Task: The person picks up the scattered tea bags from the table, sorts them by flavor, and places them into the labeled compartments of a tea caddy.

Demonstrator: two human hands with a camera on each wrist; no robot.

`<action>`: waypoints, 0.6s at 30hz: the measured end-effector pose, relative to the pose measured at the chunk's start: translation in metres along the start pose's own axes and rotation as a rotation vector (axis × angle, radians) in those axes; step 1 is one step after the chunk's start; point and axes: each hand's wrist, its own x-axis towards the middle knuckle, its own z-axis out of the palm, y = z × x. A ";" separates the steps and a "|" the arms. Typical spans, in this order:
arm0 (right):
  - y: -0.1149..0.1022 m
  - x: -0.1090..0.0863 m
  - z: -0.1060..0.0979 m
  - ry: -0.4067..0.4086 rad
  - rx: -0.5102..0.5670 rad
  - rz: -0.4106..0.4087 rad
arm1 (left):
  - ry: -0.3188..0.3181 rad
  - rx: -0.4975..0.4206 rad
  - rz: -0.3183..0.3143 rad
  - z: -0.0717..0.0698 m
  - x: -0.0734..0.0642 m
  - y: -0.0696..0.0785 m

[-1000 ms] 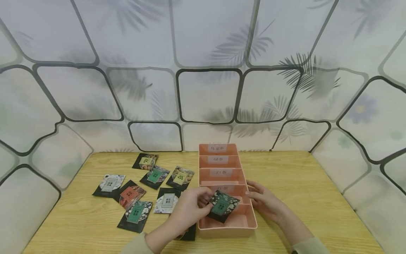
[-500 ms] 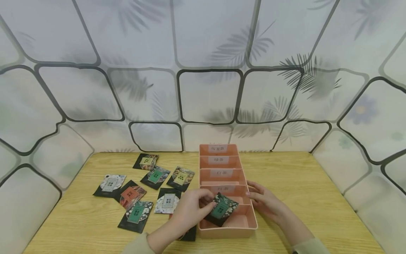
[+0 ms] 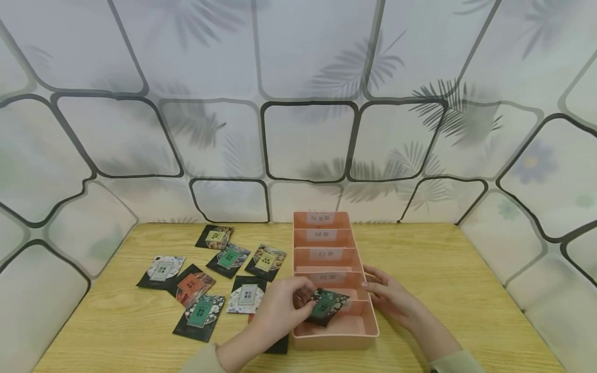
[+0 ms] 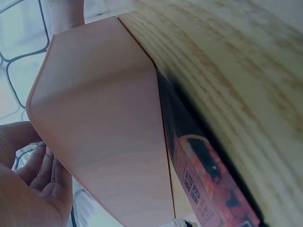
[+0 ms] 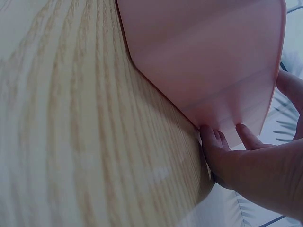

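Note:
A pink divided box (image 3: pixel 336 342) with paper labels inside its compartments stands on the wooden table. My left hand (image 3: pixel 282 305) pinches a black sachet with a green label (image 3: pixel 323 306) by its left edge, over the nearest compartments. In the left wrist view the left hand (image 4: pixel 33 184) is at the box rim, and the sachet is hidden there behind the box wall. My right hand (image 3: pixel 394 298) rests against the box's right side. The right wrist view shows its fingertips (image 5: pixel 241 127) touching the outer wall, with the thumb up at the rim.
Several sachets lie left of the box, among them a red-label one (image 3: pixel 192 285), a green-label one (image 3: pixel 199 317) and a white-label one (image 3: pixel 247 294). Another red sachet (image 4: pixel 203 184) lies right along the box's left wall. A patterned curtain (image 3: pixel 308 140) closes off the back.
The sachet in my left hand has tilted and shifted slightly over the box, its face now seen more at a slant. My right hand and the box keep their places.

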 end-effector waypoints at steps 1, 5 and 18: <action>0.000 0.000 0.000 -0.002 0.001 0.000 | 0.009 0.014 0.012 0.001 0.000 0.000; 0.000 0.000 0.000 -0.005 -0.002 0.002 | 0.042 0.056 0.040 0.003 -0.002 -0.001; -0.001 0.000 0.000 -0.003 -0.009 0.002 | 0.100 0.165 0.053 0.001 -0.004 -0.007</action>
